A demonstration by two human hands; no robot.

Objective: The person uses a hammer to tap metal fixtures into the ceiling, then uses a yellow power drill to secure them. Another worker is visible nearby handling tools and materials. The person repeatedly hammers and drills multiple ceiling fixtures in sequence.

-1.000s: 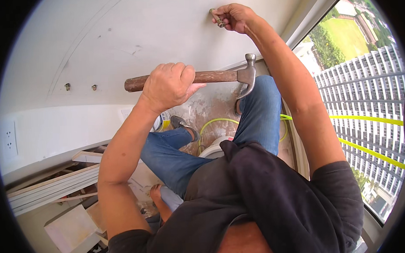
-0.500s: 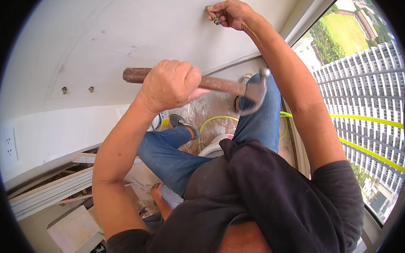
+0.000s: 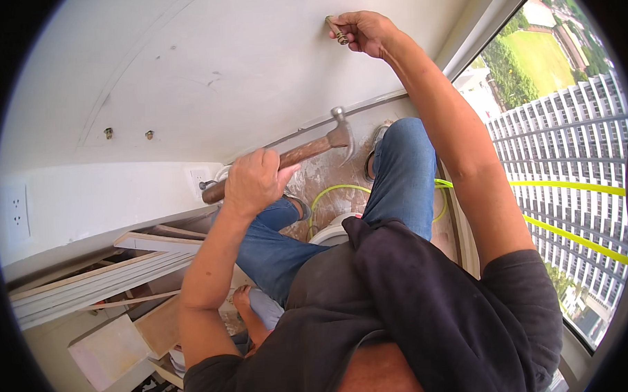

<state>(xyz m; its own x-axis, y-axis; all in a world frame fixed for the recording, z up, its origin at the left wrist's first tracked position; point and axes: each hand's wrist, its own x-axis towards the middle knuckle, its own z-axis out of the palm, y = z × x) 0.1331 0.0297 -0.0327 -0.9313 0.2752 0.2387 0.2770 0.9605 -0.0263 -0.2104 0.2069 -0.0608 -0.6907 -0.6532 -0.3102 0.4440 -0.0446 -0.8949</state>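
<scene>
My left hand (image 3: 253, 182) is wrapped round the wooden handle of a claw hammer (image 3: 305, 152). The hammer's metal head points up and to the right, apart from the wall. Farther up, my right hand (image 3: 365, 32) pinches an anchor bolt (image 3: 338, 33) with a nut and washer on its near end. The bolt's far end meets the white wall (image 3: 254, 67); how deep it sits there I cannot tell. Two more bolts, a left one (image 3: 108, 133) and a right one (image 3: 149, 135), stick out of the wall at the left.
On the right is a window (image 3: 561, 139) overlooking a tall building. A yellow-green hose (image 3: 334, 188) curves over the dusty floor near a white bucket (image 3: 334, 231). Wooden boards (image 3: 109, 276) and a box (image 3: 108, 352) lie at lower left, near another person's bare limb (image 3: 243, 300).
My left hand has lowered the hammer away from the wall, and its head has swung upward. My right hand still holds the bolt at the wall. The view has shifted slightly.
</scene>
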